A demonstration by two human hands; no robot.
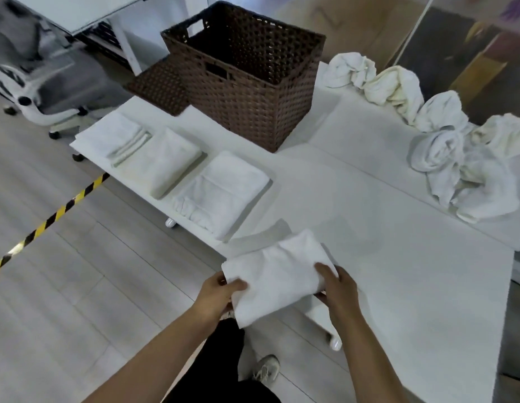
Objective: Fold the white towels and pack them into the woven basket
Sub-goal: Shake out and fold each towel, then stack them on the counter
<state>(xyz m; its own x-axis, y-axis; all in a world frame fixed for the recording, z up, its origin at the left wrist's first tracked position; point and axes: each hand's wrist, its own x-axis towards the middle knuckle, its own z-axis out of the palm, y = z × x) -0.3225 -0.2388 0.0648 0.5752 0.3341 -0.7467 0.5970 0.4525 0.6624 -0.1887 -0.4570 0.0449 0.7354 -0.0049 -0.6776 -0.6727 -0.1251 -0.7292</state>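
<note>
At the near edge of the white bench (369,228) — a folded white towel (277,274), held up between both hands and partly overhanging the bench edge. Left hand (216,295): grips the towel's left end, thumb on top, fingers curled beneath. Right hand (337,289): grips the right end, fingers (325,270) wrapped over the top of the fold.

Left part of the bench — three folded towels lying flat in a row: a thin one (113,138) at the far left, a thicker one (163,162) touching it, and a third (221,190) just beside that, its gathered edge toward the bench's front.

Back of the bench — woven basket (253,91), dark brown, upright, handle cut-outs in its walls; its inside is in shadow, so its contents cannot be told. Woven lid (160,85), same brown, lying beside the basket on its left.

Right side of the bench — a heap of unfolded white towels (445,146), crumpled, running along the far edge and well apart from the held towel.

On the floor — a black-and-yellow striped tape (49,219); a white office chair (35,91) at upper left; one shoe (266,370) below the hands.
</note>
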